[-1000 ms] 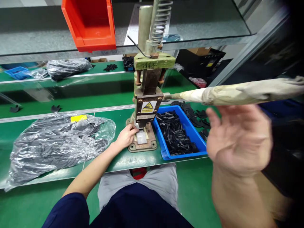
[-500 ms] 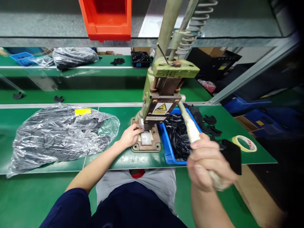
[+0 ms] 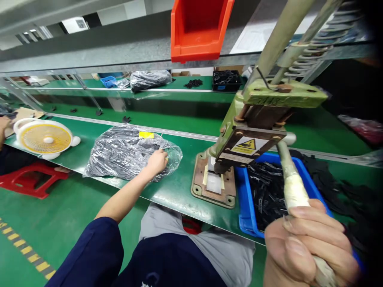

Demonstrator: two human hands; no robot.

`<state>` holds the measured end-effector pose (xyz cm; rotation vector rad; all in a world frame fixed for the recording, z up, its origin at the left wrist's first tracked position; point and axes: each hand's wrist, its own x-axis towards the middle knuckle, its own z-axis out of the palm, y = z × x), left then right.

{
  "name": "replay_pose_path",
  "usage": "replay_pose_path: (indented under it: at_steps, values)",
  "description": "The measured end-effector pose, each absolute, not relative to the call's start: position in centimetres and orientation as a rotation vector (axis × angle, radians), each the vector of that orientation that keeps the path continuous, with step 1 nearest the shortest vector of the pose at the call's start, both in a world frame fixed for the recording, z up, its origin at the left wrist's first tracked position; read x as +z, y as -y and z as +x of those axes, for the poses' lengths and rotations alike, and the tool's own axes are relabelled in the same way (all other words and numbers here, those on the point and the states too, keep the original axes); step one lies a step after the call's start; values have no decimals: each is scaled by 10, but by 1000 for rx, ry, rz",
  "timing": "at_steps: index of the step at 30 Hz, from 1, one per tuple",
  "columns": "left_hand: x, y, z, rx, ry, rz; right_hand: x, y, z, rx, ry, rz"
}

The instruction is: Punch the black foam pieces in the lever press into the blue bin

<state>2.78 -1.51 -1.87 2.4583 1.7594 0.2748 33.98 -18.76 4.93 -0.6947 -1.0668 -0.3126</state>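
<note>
My right hand (image 3: 311,243) is wrapped round the tape-covered handle (image 3: 295,189) of a green hand press (image 3: 251,131). My left hand (image 3: 158,161) is at the open end of a clear plastic bag (image 3: 119,153) full of flat dark pieces. Its fingers curl down among the pieces, with the tips hidden, so what they grip cannot be made out. On the press base (image 3: 199,187), under the press head, lies a small pale plate (image 3: 214,182) with yellowish tape around it.
A blue bin (image 3: 245,219) of small black parts stands right of the press, with dark pieces (image 3: 317,171) behind it. An orange bin (image 3: 196,54) hangs overhead. Leftward are a white-and-yellow fan (image 3: 44,137), a red stool (image 3: 36,181) and another person's hand (image 3: 4,122).
My left hand has left the press base and moved left to the plastic bag. The view has swung left. My right hand still grips the handle.
</note>
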Motion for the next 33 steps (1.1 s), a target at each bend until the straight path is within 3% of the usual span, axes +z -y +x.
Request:
replay_pose_path:
  at_steps: [7, 17, 23, 28, 33]
  values:
    - [-4, -9, -46, 26, -2304, 2150, 46, 184, 345, -327, 1055, -611]
    - [-16, 8, -3, 52, -2043, 2362, 48, 191, 338, -265, 1046, -669]
    - [-25, 30, 11, 222, -1870, 2405, 50, 193, 337, -287, 1053, -665]
    - [-23, 20, 5, 611, -1793, 2261, 49, 199, 339, -220, 1126, -713]
    - [-12, 5, -8, 769, -1653, 1750, 48, 198, 339, -239, 1098, -690]
